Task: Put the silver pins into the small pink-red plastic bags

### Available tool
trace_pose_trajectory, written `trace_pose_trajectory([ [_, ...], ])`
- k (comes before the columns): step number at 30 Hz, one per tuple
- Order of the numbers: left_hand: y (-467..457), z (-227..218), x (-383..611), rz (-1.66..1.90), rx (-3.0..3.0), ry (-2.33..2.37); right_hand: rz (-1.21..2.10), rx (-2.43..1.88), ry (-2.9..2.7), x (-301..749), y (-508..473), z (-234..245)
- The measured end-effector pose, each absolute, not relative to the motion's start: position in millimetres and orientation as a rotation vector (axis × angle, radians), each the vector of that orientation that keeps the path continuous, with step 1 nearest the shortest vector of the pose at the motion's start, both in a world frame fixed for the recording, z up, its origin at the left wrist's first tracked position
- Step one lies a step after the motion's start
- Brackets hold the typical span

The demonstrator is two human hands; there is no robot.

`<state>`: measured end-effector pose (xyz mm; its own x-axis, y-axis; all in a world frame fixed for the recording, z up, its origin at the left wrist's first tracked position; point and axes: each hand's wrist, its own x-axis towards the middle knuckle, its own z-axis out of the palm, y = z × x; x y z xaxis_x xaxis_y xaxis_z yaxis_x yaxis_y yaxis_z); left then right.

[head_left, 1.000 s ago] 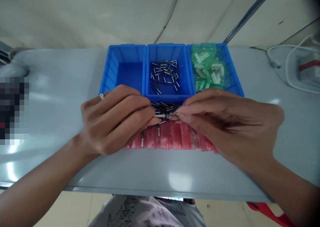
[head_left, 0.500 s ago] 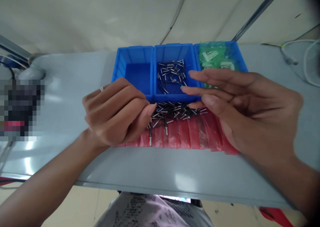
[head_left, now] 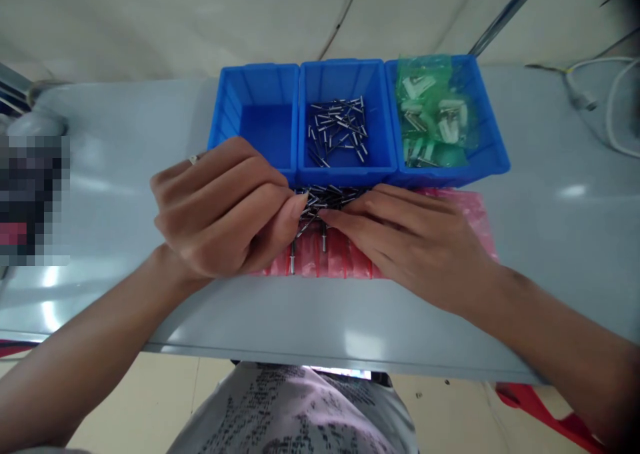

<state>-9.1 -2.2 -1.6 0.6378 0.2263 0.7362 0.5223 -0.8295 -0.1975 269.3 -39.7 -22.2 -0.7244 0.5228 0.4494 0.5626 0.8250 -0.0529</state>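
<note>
One grey counter [head_left: 565, 241]; three blue bins [head_left: 345, 74]; red plastic bags [head_left: 320, 257]. Two hands: left hand [head_left: 225, 207] curled, any hold unclear; right hand [head_left: 405, 241] flat, open, empty. Both at one steel rivet heap [head_left: 327, 204] on the bags.

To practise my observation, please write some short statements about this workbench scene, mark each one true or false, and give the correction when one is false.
1. The middle blue bin holds loose metal rivets. True.
2. The right blue bin holds only loose rivets. False: it holds green-tinted plastic bags of white parts.
3. The ring is on the right hand. False: it is on the left hand.
4. The right hand is inside the middle bin. False: it is in front of the bins, at a pile of rivets on red plastic bags.
5. The left hand's fingertips are beside that pile. True.
</note>
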Motion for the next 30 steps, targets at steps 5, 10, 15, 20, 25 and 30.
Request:
trace_pose_trajectory([
  [5,1.2,-4.0,-8.1,-1.027,-2.449,-0.585,-0.104,-0.773,-2.552,266.6,-38.7,-19.9],
  [10,1.7,-5.3,-8.7,-1.037,-2.472,-0.534,-0.128,-0.791,-2.569,262.3,-37.6,-21.4],
  [15,-4.0,-1.5,-5.0,-1.115,-2.559,-0.652,-0.010,-0.781,-2.375,261.1,-40.5,-13.6],
  [20,-5.3,1.3,0.5,-0.999,-2.581,-0.580,0.252,-0.829,-2.142,259.9,-40.9,-2.0],
  [25,-5.0,0.6,0.8,-0.928,-2.602,-0.515,0.361,-0.887,-2.100,258.4,-38.5,-1.3],
  [30,-4.8,1.1,-0.4,-0.961,-2.617,-0.536,0.473,-0.892,-2.022,258.4,-39.4,2.0],
])
